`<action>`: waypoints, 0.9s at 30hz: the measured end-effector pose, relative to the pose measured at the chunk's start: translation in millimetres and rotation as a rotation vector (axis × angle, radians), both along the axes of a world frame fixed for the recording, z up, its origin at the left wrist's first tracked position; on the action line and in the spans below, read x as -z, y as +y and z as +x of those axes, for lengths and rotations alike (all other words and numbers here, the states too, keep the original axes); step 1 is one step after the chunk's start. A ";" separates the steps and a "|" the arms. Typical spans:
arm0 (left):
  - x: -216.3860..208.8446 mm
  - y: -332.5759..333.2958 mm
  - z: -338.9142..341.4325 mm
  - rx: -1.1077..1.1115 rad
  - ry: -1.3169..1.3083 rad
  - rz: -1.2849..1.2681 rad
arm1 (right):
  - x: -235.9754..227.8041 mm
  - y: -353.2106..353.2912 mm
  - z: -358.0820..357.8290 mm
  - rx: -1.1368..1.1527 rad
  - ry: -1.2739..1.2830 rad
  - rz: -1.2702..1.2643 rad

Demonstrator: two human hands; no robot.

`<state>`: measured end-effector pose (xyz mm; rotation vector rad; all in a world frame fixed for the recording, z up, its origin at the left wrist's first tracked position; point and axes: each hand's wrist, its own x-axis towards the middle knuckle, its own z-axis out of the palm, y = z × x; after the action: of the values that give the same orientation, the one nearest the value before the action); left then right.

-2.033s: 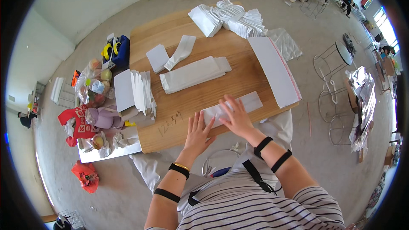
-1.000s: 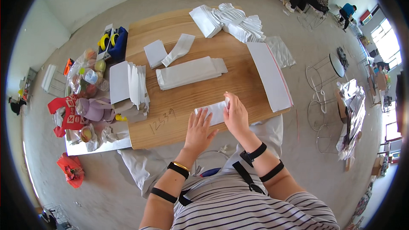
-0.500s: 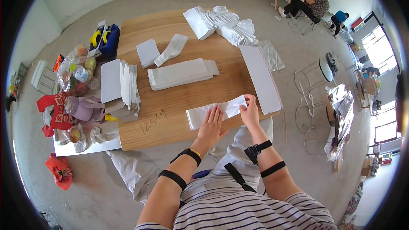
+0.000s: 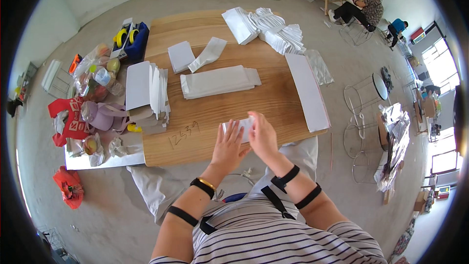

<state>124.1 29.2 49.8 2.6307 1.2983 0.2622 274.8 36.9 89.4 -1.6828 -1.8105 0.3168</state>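
White strip (image 4: 245, 128) of thin, paper-like sheet lies near the wearer's edge of the wooden surface (image 4: 276, 102), between five and six o'clock from its middle, partly covered by both hands. Going by its look, it should be light, limp enough to fold, easy to crease and a little slippery on smooth wood; a flat palm would steady it, and a pinch at a short end seems the safest hold. The left hand (image 4: 226, 145) lies over its nine o'clock end, fingers extended and slightly spread. The right hand (image 4: 264, 138) is at its three o'clock end, fingers drawn in narrow; whether they pinch the sheet I cannot tell, as the contact is hidden.

The surface carries a flat white bundle (image 4: 220, 82) near its middle, a small card stack (image 4: 181, 56) at ten o'clock, a bent strip (image 4: 207, 55) at eleven, thick white bundles (image 4: 278, 34) at one, a long white panel (image 4: 308, 92) at three and a fanned stack (image 4: 141, 85) at nine. Past it, a blue holder (image 4: 141, 44) sits at ten and a red bag (image 4: 71, 122) between eight and nine. In the room, a round stool (image 4: 379, 86) stands at three, a silvery heap (image 4: 394, 134) between three and four, and a co-worker (image 4: 373, 12) sits at two
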 end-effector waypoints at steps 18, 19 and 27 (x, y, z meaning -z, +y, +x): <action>0.3 -15.5 -48.1 -0.216 -0.202 -0.093 | -1.2 -4.9 -9.7 -0.118 0.114 -0.230; 0.3 -14.4 -43.0 -0.208 -0.253 -0.095 | 3.2 -3.4 1.6 -0.116 0.116 -0.230; 2.6 -16.5 -31.5 -0.108 -0.220 -0.103 | 24.9 5.6 24.7 -0.111 0.133 -0.073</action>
<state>92.6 12.7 47.2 2.3739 1.3415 0.4732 299.5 42.5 64.4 -1.5738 -1.8162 0.5361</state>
